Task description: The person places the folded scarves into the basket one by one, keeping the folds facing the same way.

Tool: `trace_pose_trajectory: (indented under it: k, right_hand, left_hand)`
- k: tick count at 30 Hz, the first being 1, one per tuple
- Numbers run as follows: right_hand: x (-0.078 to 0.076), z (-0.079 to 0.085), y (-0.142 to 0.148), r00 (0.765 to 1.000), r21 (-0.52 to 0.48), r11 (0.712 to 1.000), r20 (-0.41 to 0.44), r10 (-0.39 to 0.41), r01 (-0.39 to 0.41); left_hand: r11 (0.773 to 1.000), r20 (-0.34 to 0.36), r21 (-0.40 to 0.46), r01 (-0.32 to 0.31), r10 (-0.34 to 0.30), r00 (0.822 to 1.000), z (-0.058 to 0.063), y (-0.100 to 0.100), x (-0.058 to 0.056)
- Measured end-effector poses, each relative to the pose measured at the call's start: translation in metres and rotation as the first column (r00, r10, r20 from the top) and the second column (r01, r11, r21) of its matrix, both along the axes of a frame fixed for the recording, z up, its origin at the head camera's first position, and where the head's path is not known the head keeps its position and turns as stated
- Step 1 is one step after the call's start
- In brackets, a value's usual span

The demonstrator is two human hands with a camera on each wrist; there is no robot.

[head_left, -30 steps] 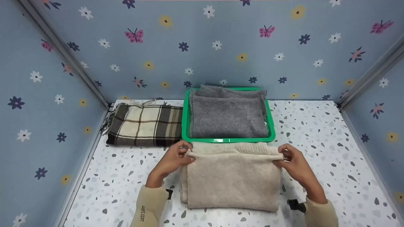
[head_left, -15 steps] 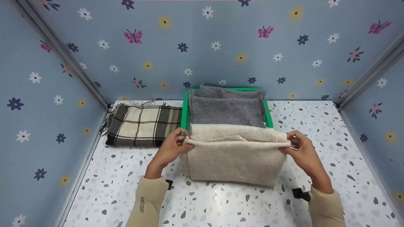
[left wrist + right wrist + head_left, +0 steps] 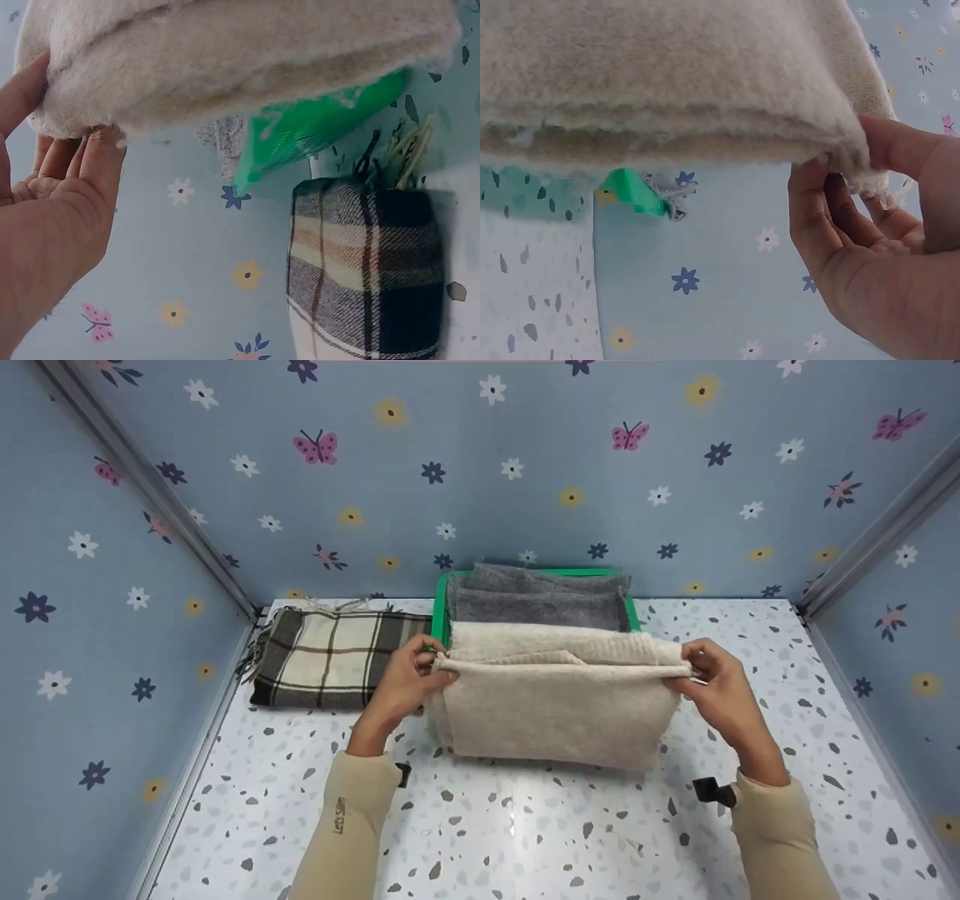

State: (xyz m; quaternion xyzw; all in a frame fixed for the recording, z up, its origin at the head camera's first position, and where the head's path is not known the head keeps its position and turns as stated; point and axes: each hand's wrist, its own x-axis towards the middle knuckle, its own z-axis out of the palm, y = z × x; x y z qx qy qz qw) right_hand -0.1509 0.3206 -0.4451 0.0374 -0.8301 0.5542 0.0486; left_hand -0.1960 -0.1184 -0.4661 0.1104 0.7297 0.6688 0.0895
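A folded beige cloth (image 3: 555, 712), thick and fuzzy, hangs between both hands in front of and partly over the green basket (image 3: 441, 607). My left hand (image 3: 411, 679) pinches its upper left corner between thumb and fingers. At the upper right corner my right hand (image 3: 716, 686) pinches it likewise. In the left wrist view the beige cloth (image 3: 247, 60) is raised off the table, its layered edge showing. The basket holds folded grey cloth (image 3: 540, 604), whose front part is hidden behind the beige one. From the right wrist only a corner of the green basket (image 3: 634, 191) shows.
A folded plaid scarf (image 3: 337, 656) with fringes lies left of the basket, close to its side. The speckled white table (image 3: 525, 840) is bounded by flowered blue walls (image 3: 480, 457) at the back and both sides.
Both hands have lifted the beige cloth and carried it away from me, toward the basket. It now covers the basket's front rim and part of the grey cloth.
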Motion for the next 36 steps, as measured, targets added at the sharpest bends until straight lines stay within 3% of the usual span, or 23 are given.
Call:
trace_pose_trajectory:
  k: [19,36]
  right_hand:
    - [-0.037,0.029,-0.001,1.0,0.059,0.998,-0.021,-0.008,0.01]
    - [-0.059,0.047,-0.003,0.995,-0.015,0.999,-0.085,-0.05,0.049]
  left_hand:
    - [0.998,-0.044,-0.033,-0.054,0.052,0.998,0.029,0.003,-0.029]
    - [0.993,-0.086,-0.033,-0.115,0.112,0.99,0.057,0.007,-0.046]
